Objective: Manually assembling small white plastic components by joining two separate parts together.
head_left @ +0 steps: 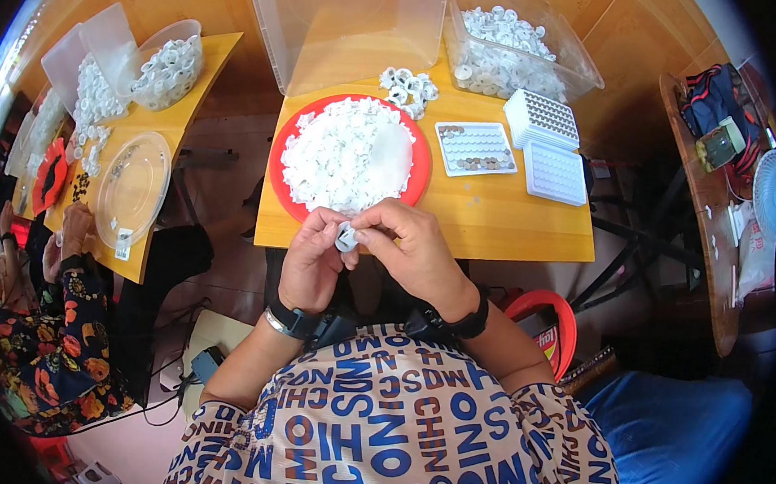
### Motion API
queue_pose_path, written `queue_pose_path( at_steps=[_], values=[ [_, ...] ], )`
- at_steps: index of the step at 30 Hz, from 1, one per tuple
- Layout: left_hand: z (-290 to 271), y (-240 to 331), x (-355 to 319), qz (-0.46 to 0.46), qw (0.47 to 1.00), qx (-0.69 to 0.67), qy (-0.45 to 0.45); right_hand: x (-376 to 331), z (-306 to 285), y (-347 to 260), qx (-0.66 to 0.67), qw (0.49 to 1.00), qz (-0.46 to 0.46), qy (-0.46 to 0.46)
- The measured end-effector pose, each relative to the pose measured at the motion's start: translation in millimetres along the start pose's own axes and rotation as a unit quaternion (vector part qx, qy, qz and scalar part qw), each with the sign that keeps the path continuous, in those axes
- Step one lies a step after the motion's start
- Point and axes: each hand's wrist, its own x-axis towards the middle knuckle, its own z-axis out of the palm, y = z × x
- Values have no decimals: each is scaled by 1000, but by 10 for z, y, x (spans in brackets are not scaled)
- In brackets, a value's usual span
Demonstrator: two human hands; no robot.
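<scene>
Just in front of the table's near edge, my left hand [308,262] pinches a small round white plastic part [346,237] with a dark slot in it. My right hand [412,251] is closed on the same part from the right, thumb and forefinger at its upper edge. Whether a smaller piece sits between those right fingertips I cannot tell. Right beyond my hands, a round red tray [277,180] bears a big heap of small white pieces [340,149]. A white pitted tray [476,147] to its right holds several small round discs along its edges.
White pitted trays [545,123] are stacked at right. Behind stand a clear bin [589,72] of white parts and an upright translucent box [349,32]. Loose ring-shaped parts [408,90] lie beyond the red tray. A co-worker's hand [76,225] is at the left table [192,84].
</scene>
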Motion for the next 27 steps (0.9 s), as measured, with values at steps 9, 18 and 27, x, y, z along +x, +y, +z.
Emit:
queue_pose_path(
  at_steps=[9, 18, 27],
  values=[
    [33, -4, -21, 0, 1000, 8, 0, -15, 32, 34, -43, 999, -6, 17],
    [17, -50, -30, 12, 1000, 15, -1, -30, 49, 0, -45, 999, 9, 26],
    [87, -42, -62, 25, 999, 25, 13, -22, 61, -18, -106, 993, -50, 32]
  ],
)
